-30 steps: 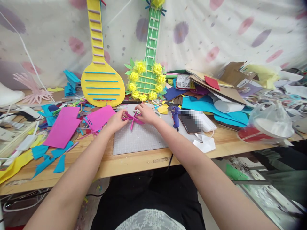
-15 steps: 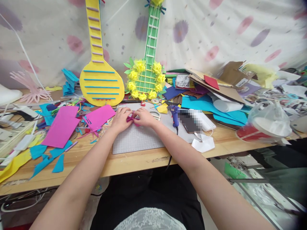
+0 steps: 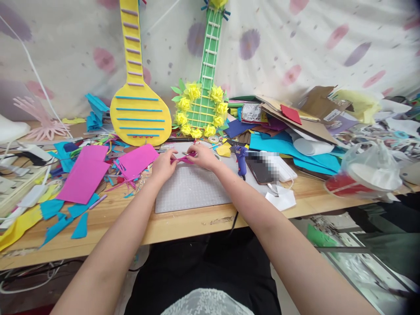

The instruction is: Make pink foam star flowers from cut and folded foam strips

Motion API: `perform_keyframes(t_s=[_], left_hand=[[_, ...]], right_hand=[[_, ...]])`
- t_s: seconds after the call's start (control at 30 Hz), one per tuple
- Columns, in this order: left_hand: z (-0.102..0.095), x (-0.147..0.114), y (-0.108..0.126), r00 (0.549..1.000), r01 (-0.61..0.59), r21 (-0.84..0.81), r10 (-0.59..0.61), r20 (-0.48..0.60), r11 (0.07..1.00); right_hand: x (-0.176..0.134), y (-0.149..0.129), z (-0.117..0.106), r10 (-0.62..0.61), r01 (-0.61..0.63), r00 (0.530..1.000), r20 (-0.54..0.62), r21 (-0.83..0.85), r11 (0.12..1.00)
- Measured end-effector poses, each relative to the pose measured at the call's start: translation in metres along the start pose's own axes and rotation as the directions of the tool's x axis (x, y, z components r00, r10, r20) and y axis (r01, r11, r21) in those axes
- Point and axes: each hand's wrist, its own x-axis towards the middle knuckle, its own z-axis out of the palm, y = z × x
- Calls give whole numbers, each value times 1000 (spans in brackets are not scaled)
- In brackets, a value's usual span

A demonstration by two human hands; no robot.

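My left hand (image 3: 165,164) is closed, with a thin magenta foam strip (image 3: 184,159) pinched between thumb and fingers. My right hand (image 3: 201,156) is wrapped round a pair of scissors (image 3: 189,154), at the strip's other end. Only a bit of the scissors shows; the fingers hide the handles. Both hands are above the far part of a grey cutting mat (image 3: 190,190). A blue glue gun (image 3: 242,159) lies to the right of my right hand.
Magenta sheets (image 3: 85,175) and blue and yellow scraps cover the left side. A yellow lute shape (image 3: 141,114) and a green one (image 3: 205,92) with yellow flowers stand behind. A phone (image 3: 262,168), stacked sheets (image 3: 288,148) and a bagged tub (image 3: 361,177) are at right.
The scissors that lay on the mat behind my right hand are now in that hand. My hands have moved slightly apart, with the magenta strip stretched between them.
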Motion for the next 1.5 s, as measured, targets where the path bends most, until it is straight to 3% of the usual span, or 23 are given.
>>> perform_keyframes(t_s=[0.07, 0.13, 0.3, 0.43, 0.57, 0.73, 0.83, 0.97, 1.1, 1.2, 1.3, 1.4, 1.5], left_hand=[[5, -3, -2, 990, 101, -51, -106, -88, 994], [8, -5, -4, 972, 164, -82, -175, -155, 983], [13, -9, -7, 960, 205, -98, -220, -172, 974], [17, -11, -9, 964, 194, -98, -209, -166, 976], [20, -11, -11, 967, 152, -122, -173, -185, 981], [19, -11, -13, 942, 27, -135, -70, -328, 990], [18, -10, -13, 918, -25, -139, -32, -394, 990], [16, -7, -4, 915, -126, -136, 63, -398, 983], [11, 1, 17, 923, -160, -282, 43, -382, 946], [9, 6, 34, 963, 2, -616, -168, -212, 787], [10, 5, 48, 934, 240, -881, -343, 96, 409], [13, -2, 54, 876, 395, -914, -338, 344, 94], [16, -9, 54, 835, 462, -886, -315, 451, -45]], right_hand=[[5, 11, -4, 177, -181, 978, -108, -29, 983], [13, 25, -8, 357, -372, 922, -150, -87, 924], [31, 55, -11, 554, -561, 826, -106, -264, 785], [38, 64, -7, 565, -551, 823, -57, -320, 770], [38, 64, -7, 553, -545, 829, -79, -334, 769], [30, 55, -15, 500, -516, 856, -131, -257, 817], [21, 45, -21, 451, -469, 882, -135, -173, 866], [6, 36, -25, 422, -423, 899, -116, 24, 906], [-8, 33, -24, 247, -216, 968, -35, 375, 901], [-17, 30, -19, 97, -61, 995, -35, 560, 826], [-24, 26, -10, 42, 17, 996, -75, 651, 759], [-31, 20, 0, 20, 47, 996, -83, 726, 687], [-39, 16, 4, 8, 44, 998, -65, 761, 648]])
